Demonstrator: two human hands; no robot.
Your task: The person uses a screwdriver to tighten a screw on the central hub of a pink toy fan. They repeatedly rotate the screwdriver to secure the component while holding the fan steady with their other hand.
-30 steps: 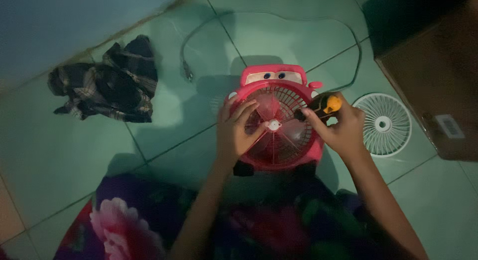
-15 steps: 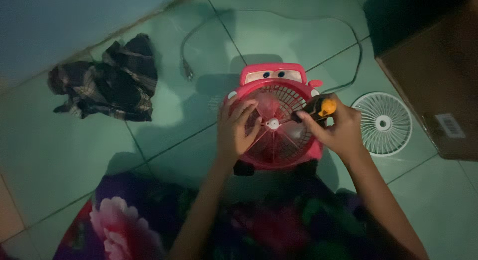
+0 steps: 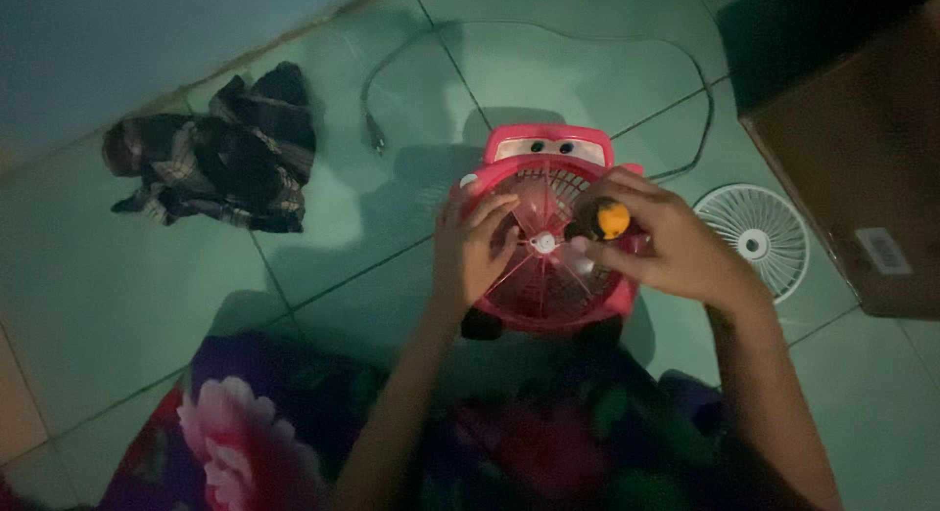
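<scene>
A small pink fan (image 3: pixel 548 154) shaped like a cartoon car lies face up on the green tiled floor, its front grille off and its translucent blades showing. My left hand (image 3: pixel 472 247) rests on the blades at the fan's left side, fingers spread near the white hub (image 3: pixel 543 244). My right hand (image 3: pixel 666 247) grips a screwdriver with a black and orange handle (image 3: pixel 609 219), held over the fan just right of the hub. The screwdriver's tip is hidden by my fingers.
The white round grille (image 3: pixel 759 239) lies on the floor to the right of the fan. The fan's grey cord (image 3: pixel 548 31) loops behind it, plug at the left. A crumpled dark plaid cloth (image 3: pixel 220 159) lies at left. A brown cardboard box (image 3: pixel 862 168) stands at right.
My right hand has carried the screwdriver inward from the fan's right rim toward the hub. My left hand has stayed on the blades.
</scene>
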